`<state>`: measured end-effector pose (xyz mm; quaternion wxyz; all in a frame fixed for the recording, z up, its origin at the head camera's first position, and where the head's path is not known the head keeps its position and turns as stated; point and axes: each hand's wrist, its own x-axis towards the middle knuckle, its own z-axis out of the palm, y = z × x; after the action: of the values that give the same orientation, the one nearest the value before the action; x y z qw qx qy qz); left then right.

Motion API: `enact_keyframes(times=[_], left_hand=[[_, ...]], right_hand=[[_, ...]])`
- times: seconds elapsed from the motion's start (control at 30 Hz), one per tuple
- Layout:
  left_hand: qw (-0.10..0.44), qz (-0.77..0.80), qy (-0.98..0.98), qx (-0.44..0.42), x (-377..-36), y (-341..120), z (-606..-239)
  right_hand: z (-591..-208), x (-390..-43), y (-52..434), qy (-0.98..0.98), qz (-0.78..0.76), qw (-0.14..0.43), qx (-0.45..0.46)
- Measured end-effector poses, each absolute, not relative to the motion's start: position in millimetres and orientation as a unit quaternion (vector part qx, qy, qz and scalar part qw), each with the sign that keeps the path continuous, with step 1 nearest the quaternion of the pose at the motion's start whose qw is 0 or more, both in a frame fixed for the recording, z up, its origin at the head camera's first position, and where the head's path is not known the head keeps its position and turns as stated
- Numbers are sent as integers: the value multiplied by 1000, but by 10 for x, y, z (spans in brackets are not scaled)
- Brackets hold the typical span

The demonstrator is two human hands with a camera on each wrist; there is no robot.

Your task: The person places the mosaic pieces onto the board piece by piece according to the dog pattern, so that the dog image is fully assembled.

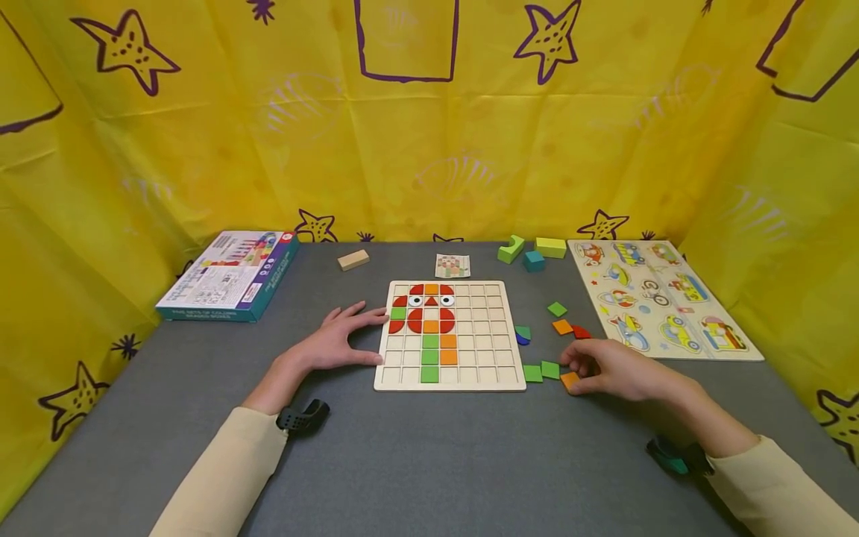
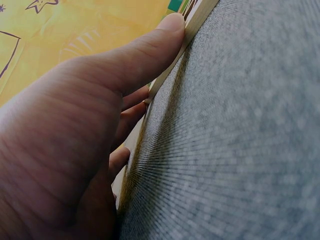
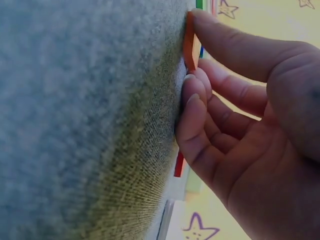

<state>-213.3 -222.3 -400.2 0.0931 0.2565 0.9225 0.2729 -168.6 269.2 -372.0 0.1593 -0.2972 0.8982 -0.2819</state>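
Note:
A wooden grid board [image 1: 483, 350] lies mid-table with red, orange and green tiles set in its left columns. My left hand [image 1: 342, 339] rests flat beside the board's left edge, thumb [image 2: 150, 45] and fingers against the rim [image 2: 197, 22]. My right hand [image 1: 607, 367] is to the right of the board, and pinches a flat orange tile [image 1: 569, 381] [image 3: 189, 42] between thumb and fingers on the grey cloth. Two green tiles [image 1: 540, 371] lie just left of it; more loose tiles [image 1: 562, 326] lie beyond.
A boxed set [image 1: 231, 276] lies at the far left, a vehicle puzzle board [image 1: 661, 298] at the right. A wooden block [image 1: 353, 259], a small picture card [image 1: 452, 265] and green and teal blocks [image 1: 533, 252] sit at the back. Yellow curtains surround the table.

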Motion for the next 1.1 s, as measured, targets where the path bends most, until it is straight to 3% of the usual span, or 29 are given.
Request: enact_keyframes(times=[0.53,0.87,1.1], left_hand=[[92,270,923,257,-2146,-2219,-3997],[90,269,924,256,-2134,-2219,-4007],[92,268,925,252,-2128,-2216,-4000]], right_hand=[[-3591,-1789,2664,873,-310,159,-341],[-3551,-2058,2178,874,-327,127,-337],[-3577,-2216,1786,864,-347,147,-335]])
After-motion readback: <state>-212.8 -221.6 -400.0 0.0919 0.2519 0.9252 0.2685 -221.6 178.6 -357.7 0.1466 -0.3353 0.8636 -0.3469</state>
